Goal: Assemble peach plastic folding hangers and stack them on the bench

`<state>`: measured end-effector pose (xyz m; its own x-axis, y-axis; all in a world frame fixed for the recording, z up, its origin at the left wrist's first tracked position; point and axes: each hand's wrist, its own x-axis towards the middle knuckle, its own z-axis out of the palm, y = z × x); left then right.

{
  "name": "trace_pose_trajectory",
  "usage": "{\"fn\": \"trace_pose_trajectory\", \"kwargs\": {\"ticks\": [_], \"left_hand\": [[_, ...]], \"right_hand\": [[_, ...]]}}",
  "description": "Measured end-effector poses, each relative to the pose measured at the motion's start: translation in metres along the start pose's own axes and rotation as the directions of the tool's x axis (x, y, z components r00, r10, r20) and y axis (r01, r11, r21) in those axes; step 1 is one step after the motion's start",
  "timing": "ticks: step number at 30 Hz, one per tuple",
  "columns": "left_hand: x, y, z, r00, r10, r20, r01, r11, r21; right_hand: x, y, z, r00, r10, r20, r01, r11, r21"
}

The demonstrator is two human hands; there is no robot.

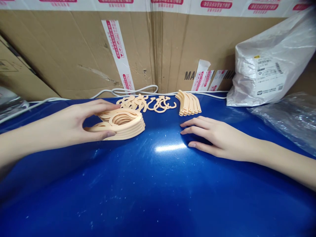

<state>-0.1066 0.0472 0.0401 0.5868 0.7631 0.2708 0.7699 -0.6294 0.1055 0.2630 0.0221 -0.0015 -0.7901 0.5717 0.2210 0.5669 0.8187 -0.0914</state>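
Observation:
At the left, my left hand (81, 120) is closed around a stack of flat beige plastic pieces (130, 126), its thumb along the near side and its fingers over the far side. The pieces are curved, with a rounded opening through them; they look like hanger bodies. My right hand (214, 136) rests palm down on the blue surface with its fingers apart, holding nothing. Just beyond its fingertips lies a row of beige curved arm pieces (189, 103). Between that row and the stack, loose beige hooks (159, 104) lie in a pile.
A blue glossy table (158, 191) spreads below my hands. Cardboard boxes (172, 49) stand along its back edge, with a white cable (103, 93) running before them. At the right are a white plastic bag (261, 72) with a label and a clear plastic wrapper (291, 112).

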Motion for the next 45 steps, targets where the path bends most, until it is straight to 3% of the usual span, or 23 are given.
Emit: {"fn": "trace_pose_trajectory", "kwargs": {"ticks": [5,11,17,25,32,45], "left_hand": [[-0.003,-0.005,0.0,1.0,0.024,-0.007,-0.024,0.999,0.029],[-0.014,-0.032,-0.016,1.0,-0.001,-0.01,0.002,0.992,0.122],[-0.017,-0.041,-0.034,0.973,-0.224,0.056,0.227,0.971,-0.073],[-0.005,-0.047,-0.029,0.926,-0.341,0.16,0.349,0.937,-0.026],[0.001,-0.031,-0.026,0.921,-0.352,0.166,0.368,0.926,-0.08],[-0.004,-0.045,-0.017,0.952,-0.273,0.14,0.283,0.958,-0.053]], "right_hand": [[0.001,-0.001,-0.001,1.0,0.006,0.012,-0.006,1.0,-0.004],[0.001,-0.002,-0.002,1.0,-0.003,0.017,0.003,1.0,-0.007],[0.002,-0.004,-0.002,1.0,-0.004,0.013,0.004,1.0,-0.017],[0.002,-0.006,-0.002,1.0,-0.004,0.011,0.005,0.999,-0.036],[0.002,-0.006,-0.002,1.0,0.001,0.016,0.0,0.999,-0.04],[0.001,-0.005,-0.002,1.0,-0.01,0.015,0.01,0.999,-0.043]]}}
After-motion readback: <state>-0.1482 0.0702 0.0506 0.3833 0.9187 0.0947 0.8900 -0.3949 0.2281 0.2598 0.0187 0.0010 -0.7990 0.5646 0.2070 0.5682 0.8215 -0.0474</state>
